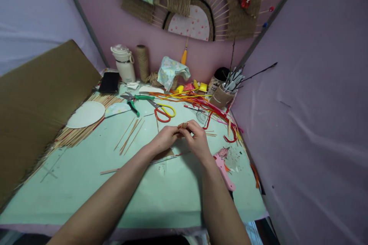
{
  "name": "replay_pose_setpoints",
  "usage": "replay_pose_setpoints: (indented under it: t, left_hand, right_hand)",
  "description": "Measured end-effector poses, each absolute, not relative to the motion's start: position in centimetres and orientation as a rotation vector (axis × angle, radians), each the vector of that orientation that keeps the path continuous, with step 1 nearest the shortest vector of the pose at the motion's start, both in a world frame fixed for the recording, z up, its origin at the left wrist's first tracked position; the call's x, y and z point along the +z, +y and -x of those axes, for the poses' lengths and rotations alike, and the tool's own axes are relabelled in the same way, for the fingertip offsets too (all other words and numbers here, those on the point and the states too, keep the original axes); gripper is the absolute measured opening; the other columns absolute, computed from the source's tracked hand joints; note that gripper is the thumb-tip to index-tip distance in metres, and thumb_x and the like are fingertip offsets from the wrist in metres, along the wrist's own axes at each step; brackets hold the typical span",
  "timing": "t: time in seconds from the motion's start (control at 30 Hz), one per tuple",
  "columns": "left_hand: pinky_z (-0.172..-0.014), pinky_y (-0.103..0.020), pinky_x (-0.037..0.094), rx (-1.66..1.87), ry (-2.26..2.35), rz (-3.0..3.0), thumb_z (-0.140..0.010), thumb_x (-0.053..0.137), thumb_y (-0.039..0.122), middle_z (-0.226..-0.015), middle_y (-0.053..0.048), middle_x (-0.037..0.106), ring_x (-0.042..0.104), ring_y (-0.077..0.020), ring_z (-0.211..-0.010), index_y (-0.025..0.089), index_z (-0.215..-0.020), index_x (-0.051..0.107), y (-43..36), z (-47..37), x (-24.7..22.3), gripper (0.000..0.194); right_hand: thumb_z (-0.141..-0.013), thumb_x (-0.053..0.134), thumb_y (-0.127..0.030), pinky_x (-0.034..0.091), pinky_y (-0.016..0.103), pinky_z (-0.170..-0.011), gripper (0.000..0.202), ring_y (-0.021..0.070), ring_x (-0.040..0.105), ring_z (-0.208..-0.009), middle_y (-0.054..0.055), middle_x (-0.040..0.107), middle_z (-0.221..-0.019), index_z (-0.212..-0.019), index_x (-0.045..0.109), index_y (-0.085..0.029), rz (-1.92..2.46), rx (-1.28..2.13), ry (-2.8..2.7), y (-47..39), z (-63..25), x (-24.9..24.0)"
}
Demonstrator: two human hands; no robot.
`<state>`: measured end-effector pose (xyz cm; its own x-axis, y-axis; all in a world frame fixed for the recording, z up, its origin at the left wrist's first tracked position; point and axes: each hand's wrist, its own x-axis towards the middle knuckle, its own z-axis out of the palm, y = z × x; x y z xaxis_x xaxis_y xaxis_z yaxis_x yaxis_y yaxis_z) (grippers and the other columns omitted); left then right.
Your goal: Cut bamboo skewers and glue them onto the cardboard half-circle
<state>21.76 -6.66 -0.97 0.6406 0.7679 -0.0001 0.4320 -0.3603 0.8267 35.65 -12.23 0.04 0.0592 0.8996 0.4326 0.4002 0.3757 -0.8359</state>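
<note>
My left hand (166,138) and my right hand (197,138) meet over the middle of the table. Both pinch a small brown ridged piece (183,125), mostly hidden by the fingers; its kind does not show clearly. Below my wrists lies a brown cardboard piece (165,154) with a patterned edge, partly covered by my left arm. Several thin wooden sticks (129,139) rest left of my hands. Beyond them are red-and-yellow-handled scissors (163,114) and green-handled pliers (133,105). A pink glue gun (225,172) sits beside my right forearm.
A large cardboard sheet (43,111) leans at the left, near a stick bundle (83,130) and a white oval (87,115). At the back stand a white cup (124,65), a twine spool (142,63) and a holder (222,97) with twigs jutting right. Coloured pipe cleaners (198,101) spread across the back.
</note>
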Motion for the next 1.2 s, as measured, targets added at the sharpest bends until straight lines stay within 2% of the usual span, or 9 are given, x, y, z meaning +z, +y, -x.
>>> replay_pose_setpoints:
  t: [0.63,0.93,1.1,1.2]
  left_hand:
    - [-0.069,-0.023,0.045,0.630,0.904,-1.916,-0.077,0.055,0.019,-0.075,0.001,0.071,0.061,-0.0160,-0.074,0.014,-0.079,0.073,-6.5,-21.8,-2.0,0.019]
    - [-0.071,-0.024,0.046,0.622,0.929,-1.935,-0.079,0.054,0.024,-0.079,0.000,0.073,0.063,-0.0168,-0.078,0.015,-0.084,0.074,-6.5,-21.4,-2.5,0.022]
    - [-0.076,-0.025,0.048,0.633,0.930,-1.822,-0.078,0.056,0.026,-0.081,-0.001,0.074,0.065,-0.0171,-0.080,0.016,-0.081,0.072,-6.9,-21.3,-1.9,0.019]
    - [-0.070,-0.026,0.050,0.584,0.917,-1.612,-0.075,0.062,0.028,-0.078,-0.003,0.073,0.067,-0.0176,-0.076,0.015,-0.079,0.068,-7.4,-21.5,-1.2,0.014]
  right_hand:
    - [-0.087,0.058,-0.020,0.044,0.028,-0.070,0.016,0.0157,0.058,-0.074,0.001,0.060,-0.076,-0.071,0.063,-0.021,1.235,0.593,-1.477,-12.2,-35.8,-0.1]
    - [-0.086,0.057,-0.023,0.045,0.028,-0.070,0.014,0.0155,0.058,-0.073,0.001,0.061,-0.076,-0.076,0.067,-0.021,1.258,0.589,-1.498,-12.1,-35.5,-0.1]
    - [-0.084,0.058,-0.029,0.043,0.027,-0.067,0.018,0.0151,0.055,-0.071,0.000,0.060,-0.072,-0.070,0.064,-0.020,1.314,0.657,-1.378,-11.9,-35.6,-0.4]
    - [-0.081,0.061,-0.037,0.040,0.025,-0.059,0.027,0.0128,0.048,-0.059,-0.003,0.053,-0.059,-0.061,0.057,-0.019,1.368,0.783,-1.186,-11.6,-35.9,-0.8]
